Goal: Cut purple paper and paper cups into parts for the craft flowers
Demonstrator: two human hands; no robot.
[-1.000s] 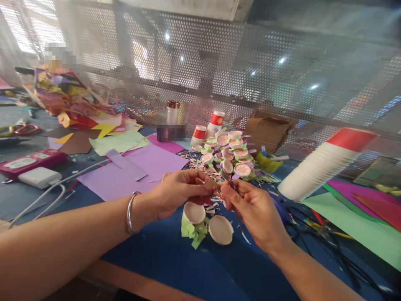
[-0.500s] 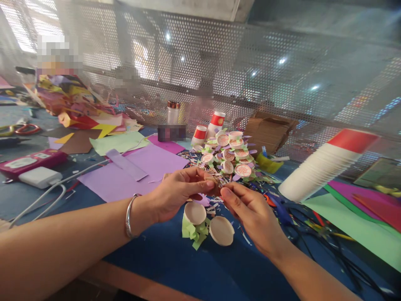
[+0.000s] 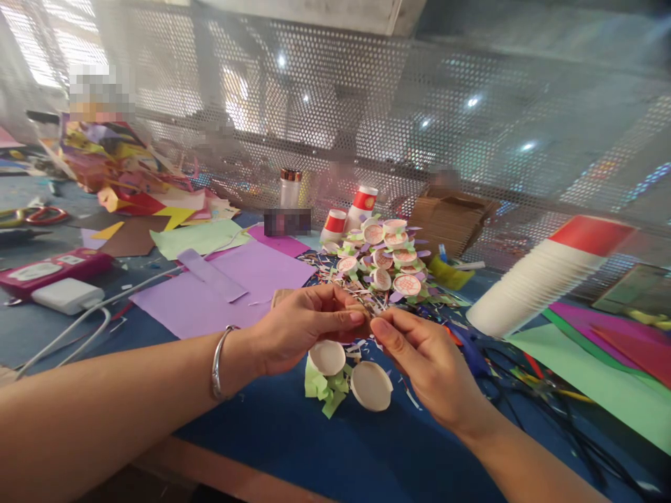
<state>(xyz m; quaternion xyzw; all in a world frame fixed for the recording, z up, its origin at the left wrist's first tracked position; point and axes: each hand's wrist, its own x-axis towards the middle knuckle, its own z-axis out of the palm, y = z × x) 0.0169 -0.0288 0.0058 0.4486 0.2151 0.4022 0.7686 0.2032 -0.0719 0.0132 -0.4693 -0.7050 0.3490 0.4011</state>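
My left hand (image 3: 312,321), with a silver bangle at the wrist, pinches thumb against fingers over the table's middle. Facing it, my right hand (image 3: 414,353) also pinches, its fingertips almost meeting the left ones. Something small and brownish shows between the fingertips, too small to name. Just below them lie two shallow white paper cup bottoms, one round piece (image 3: 327,358) beside folded light-green paper bits (image 3: 325,391), the other (image 3: 371,385) alone to its right. Behind the hands rises a heap of cup bottoms (image 3: 382,258) with green and purple paper tabs.
A slanting stack of white paper cups (image 3: 529,283) stands at right, near black cables (image 3: 556,419) and coloured sheets. Purple paper (image 3: 210,297), a white charger (image 3: 68,297) and a magenta power strip (image 3: 55,269) lie left. Behind are a cardboard box (image 3: 451,220) and a perforated screen (image 3: 335,91).
My left hand has shifted slightly down, covering the purple paper bit below it. A beige thing now shows more behind its knuckles. Both hands stay pinched.
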